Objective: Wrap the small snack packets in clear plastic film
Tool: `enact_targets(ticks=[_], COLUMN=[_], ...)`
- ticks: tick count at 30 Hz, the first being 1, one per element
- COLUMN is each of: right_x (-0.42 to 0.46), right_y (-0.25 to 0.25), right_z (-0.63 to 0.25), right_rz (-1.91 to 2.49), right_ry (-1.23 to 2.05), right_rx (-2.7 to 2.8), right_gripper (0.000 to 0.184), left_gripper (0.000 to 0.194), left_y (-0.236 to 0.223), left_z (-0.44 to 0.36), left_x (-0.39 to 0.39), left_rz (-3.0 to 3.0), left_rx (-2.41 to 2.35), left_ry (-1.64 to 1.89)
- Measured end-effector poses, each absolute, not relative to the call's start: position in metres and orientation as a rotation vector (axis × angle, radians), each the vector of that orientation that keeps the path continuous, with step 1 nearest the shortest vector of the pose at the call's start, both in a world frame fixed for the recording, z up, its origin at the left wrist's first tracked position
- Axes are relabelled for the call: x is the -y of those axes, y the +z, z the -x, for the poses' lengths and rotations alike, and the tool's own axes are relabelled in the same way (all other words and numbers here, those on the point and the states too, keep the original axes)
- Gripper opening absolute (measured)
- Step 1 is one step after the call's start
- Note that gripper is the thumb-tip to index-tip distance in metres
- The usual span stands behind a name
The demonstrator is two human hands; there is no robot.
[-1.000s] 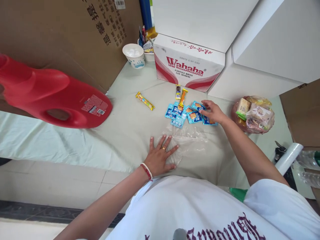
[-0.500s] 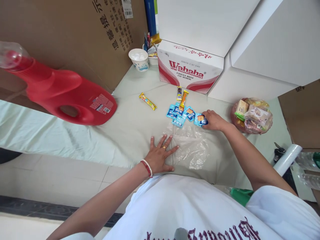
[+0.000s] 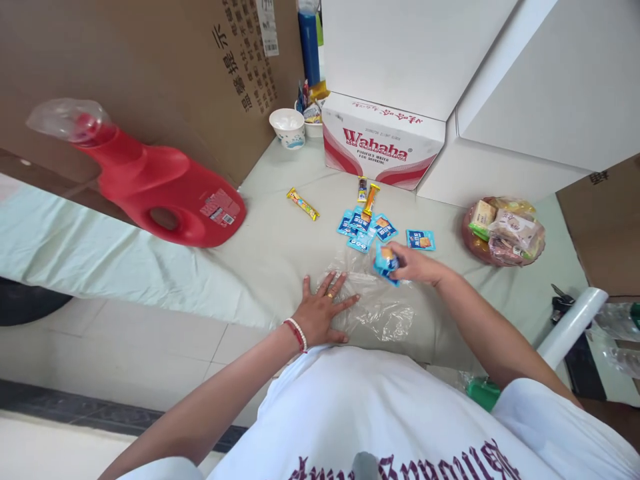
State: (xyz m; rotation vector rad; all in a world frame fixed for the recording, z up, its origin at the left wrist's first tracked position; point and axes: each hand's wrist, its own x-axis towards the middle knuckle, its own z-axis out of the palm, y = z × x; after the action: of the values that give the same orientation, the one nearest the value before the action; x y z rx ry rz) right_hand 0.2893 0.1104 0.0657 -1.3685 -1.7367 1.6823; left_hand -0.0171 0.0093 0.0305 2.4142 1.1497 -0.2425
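Note:
My left hand lies flat with fingers spread, on the edge of a clear plastic bag on the table. Between the thumb and fingers of my right hand are blue snack packets, slightly blurred, held above the bag; how many I cannot tell. Several similar blue packets lie in a loose pile just beyond. One more blue packet rests alone behind my right hand. An orange-yellow wrapped bar and a small dark-and-yellow bar lie behind the pile, and a yellow wrapped stick is farther left.
A red detergent bottle stands at the left by a brown carton. At the back are a paper cup and a Wahaha box. A bowl of packaged snacks, keys and a white roll are at the right.
My right hand has moved left and nearer to me, lifting blue packets over the bag. One blue packet now shows where that hand was. My left hand has stayed in place.

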Motion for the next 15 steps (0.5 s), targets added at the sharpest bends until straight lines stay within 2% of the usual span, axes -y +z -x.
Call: enact_targets(ticks=[3,8,11,15], right_x=[-0.098,-0.097,-0.093,-0.083], right_y=[0.04,0.019,0.022,0.047], right_z=[-0.27,-0.276,-0.279,-0.277], right_rz=[1.399,1.42,1.386,1.326], right_ry=[1.829,1.653,1.611,1.49], right_rx=[1.492,1.264,1.251,1.322], right_gripper=[0.047,0.049,0.051,0.051], left_gripper=[0.097,0.071,0.064,0.044], left_y=[0.027,0.018,0.033,0.063], left_z=[0.029,0.069,0.082,0.061], left_x=[-0.001,0.034,0.045,0.032], left_rz=[-2.463,-2.556,-2.575,-2.539], left_rx=[-1.072,-0.976,-1.081,-1.319], left_ry=[-0.193,-0.069,0.022,0.237])
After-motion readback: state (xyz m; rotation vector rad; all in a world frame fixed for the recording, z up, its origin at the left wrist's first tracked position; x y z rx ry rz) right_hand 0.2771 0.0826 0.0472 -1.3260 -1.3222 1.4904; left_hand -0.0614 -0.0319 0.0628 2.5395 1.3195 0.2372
